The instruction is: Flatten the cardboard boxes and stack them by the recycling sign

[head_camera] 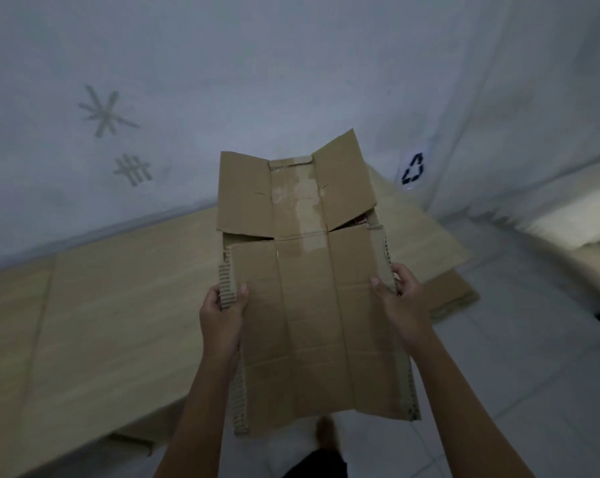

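Observation:
I hold a flattened brown cardboard box (308, 305) out in front of me, above the floor. My left hand (222, 312) grips its left edge, thumb on top. My right hand (400, 298) grips the right edge the same way. The box's far flaps splay open, with tape remains down the middle. A white recycling sign (413, 169) with a dark arrow symbol hangs low on the wall at the right. Below the sign lies a stack of flat cardboard (443, 257), partly hidden by the held box.
A large flat cardboard sheet (102, 322) covers the floor along the grey wall at left. Tape marks (105, 113) show on the wall. White floor tiles (519, 339) lie to the right, with a pale low object (581, 236) at the far right. My foot (326, 434) shows below.

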